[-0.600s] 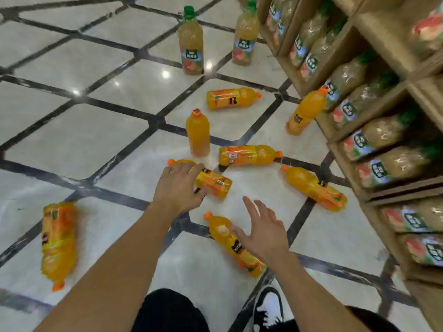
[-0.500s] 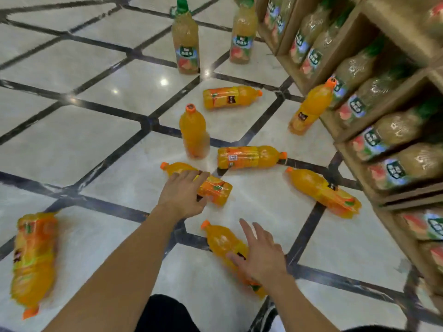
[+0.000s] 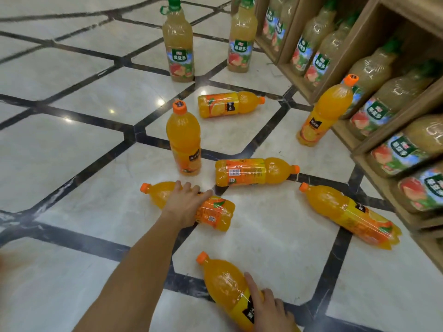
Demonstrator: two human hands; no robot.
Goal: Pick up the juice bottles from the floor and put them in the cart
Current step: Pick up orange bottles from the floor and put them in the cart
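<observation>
Orange bottles are lying across a marble floor (image 3: 79,144) beside shelves (image 3: 374,149). The left hand (image 3: 184,204) is wrapping around one bottle (image 3: 215,212); at six o'clock, the right hand (image 3: 268,310) is resting open-fingered on another (image 3: 225,283).

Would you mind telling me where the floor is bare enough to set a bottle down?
The floor left of the upright orange bottle is bare. It is crowded from there to the shelves.

left hand (image 3: 184,207) now clamped down on its lying bottle (image 3: 191,204) | right hand (image 3: 268,307) has landed on the nearest bottle (image 3: 225,283) (fingers no longer spread above it) | view pushed closer
</observation>
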